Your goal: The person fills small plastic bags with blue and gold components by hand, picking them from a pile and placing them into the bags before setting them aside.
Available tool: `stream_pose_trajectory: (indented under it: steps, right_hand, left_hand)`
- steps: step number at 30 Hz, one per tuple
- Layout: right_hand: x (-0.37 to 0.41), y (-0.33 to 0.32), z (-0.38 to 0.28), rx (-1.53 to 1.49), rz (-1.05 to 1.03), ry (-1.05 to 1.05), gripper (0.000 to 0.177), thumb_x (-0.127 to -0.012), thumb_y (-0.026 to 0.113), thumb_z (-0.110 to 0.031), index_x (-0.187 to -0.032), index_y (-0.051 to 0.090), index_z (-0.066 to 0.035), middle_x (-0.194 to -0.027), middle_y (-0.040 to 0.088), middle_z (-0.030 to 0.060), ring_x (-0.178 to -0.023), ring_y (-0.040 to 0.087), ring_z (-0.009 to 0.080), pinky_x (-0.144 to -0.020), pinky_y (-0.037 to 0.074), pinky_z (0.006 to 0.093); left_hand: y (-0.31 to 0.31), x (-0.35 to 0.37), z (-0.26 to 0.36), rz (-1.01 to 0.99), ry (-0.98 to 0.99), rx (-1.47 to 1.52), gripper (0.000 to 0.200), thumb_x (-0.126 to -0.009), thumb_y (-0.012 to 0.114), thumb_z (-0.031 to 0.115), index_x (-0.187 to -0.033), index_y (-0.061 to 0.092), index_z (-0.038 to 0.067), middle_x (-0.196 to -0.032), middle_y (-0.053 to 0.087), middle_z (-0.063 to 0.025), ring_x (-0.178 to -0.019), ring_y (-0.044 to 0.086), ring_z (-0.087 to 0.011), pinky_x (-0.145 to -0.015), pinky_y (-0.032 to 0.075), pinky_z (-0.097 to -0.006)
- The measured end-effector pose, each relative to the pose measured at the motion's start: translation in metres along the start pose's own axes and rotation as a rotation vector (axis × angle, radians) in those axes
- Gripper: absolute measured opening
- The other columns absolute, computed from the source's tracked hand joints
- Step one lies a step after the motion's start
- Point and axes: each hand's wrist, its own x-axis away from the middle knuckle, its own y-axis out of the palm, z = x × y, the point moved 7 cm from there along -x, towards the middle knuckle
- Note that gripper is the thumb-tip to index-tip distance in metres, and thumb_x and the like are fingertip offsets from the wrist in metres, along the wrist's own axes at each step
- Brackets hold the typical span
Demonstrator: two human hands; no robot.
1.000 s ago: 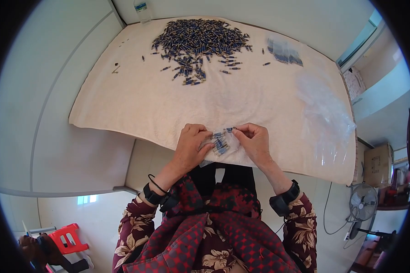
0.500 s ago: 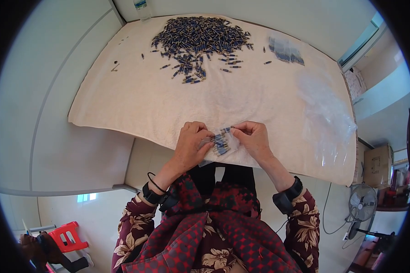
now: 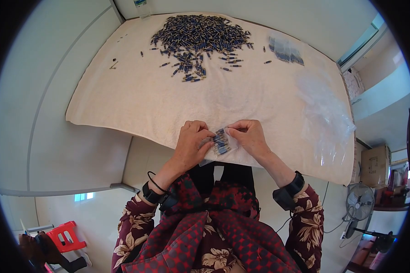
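Note:
Near the front edge of the cloth-covered table, a small clear bag holds several blue pieces with brass-coloured ends. My left hand grips the bag's left side between thumb and fingers. At its upper right, my right hand pinches the bag's edge. Further back lies a large pile of the same blue pieces, with some scattered in front of it.
Filled clear bags lie at the back right, and loose clear plastic bags on the right of the cloth. A bottle stands at the back left. A fan and a red stool are on the floor.
My right hand has shifted slightly left along the bag. The blue piece at its fingertips now sits among the others inside the bag.

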Motion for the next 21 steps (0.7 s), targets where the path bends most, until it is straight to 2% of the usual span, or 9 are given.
stream_pose_trajectory:
  steps: [7,12,16,19,21]
  right_hand:
    - [-0.005,0.001,-0.001,0.101,-0.087,0.076,0.015,-0.078,0.071,-0.010,-0.083,0.072,0.003,-0.072,0.069,0.0064,-0.063,0.059,0.0072,-0.058,0.048,0.0223]
    - [-0.004,0.001,-0.003,0.081,-0.061,0.062,0.016,-0.078,0.071,-0.011,-0.084,0.072,0.003,-0.071,0.069,0.0083,-0.062,0.060,0.0085,-0.058,0.048,0.0234]
    - [-0.006,0.003,0.002,0.248,-0.081,-0.002,0.015,-0.080,0.070,-0.010,-0.084,0.072,0.004,-0.073,0.068,0.0050,-0.064,0.057,0.0064,-0.059,0.047,0.0228]
    - [-0.006,0.006,-0.010,0.502,-0.020,-0.232,0.015,-0.079,0.069,-0.009,-0.087,0.071,0.004,-0.075,0.070,0.0083,-0.066,0.060,0.0076,-0.060,0.049,0.0235]
    - [-0.005,0.007,-0.009,0.437,-0.005,-0.201,0.015,-0.080,0.069,-0.008,-0.087,0.071,0.005,-0.076,0.070,0.0090,-0.066,0.061,0.0079,-0.060,0.049,0.0234]
  left_hand:
    - [-0.001,0.001,0.000,0.014,0.009,0.028,0.029,-0.067,0.074,0.004,-0.094,0.067,0.009,-0.102,0.056,-0.0080,-0.100,0.049,-0.0280,-0.086,0.040,-0.0376]
    - [0.000,0.001,-0.002,0.022,0.014,0.050,0.028,-0.066,0.074,0.004,-0.093,0.067,0.008,-0.101,0.058,-0.0084,-0.100,0.050,-0.0284,-0.087,0.040,-0.0375]
    - [0.000,0.000,-0.002,0.023,0.012,0.059,0.030,-0.066,0.074,0.004,-0.095,0.066,0.008,-0.102,0.059,-0.0090,-0.100,0.051,-0.0289,-0.087,0.041,-0.0373]
    - [-0.001,-0.002,-0.002,0.024,-0.018,0.066,0.032,-0.066,0.074,0.004,-0.096,0.065,0.008,-0.103,0.059,-0.0095,-0.101,0.051,-0.0293,-0.087,0.041,-0.0371]
    - [-0.002,-0.002,-0.001,0.030,-0.019,0.051,0.033,-0.066,0.074,0.004,-0.097,0.065,0.007,-0.103,0.059,-0.0096,-0.101,0.051,-0.0295,-0.088,0.041,-0.0371]
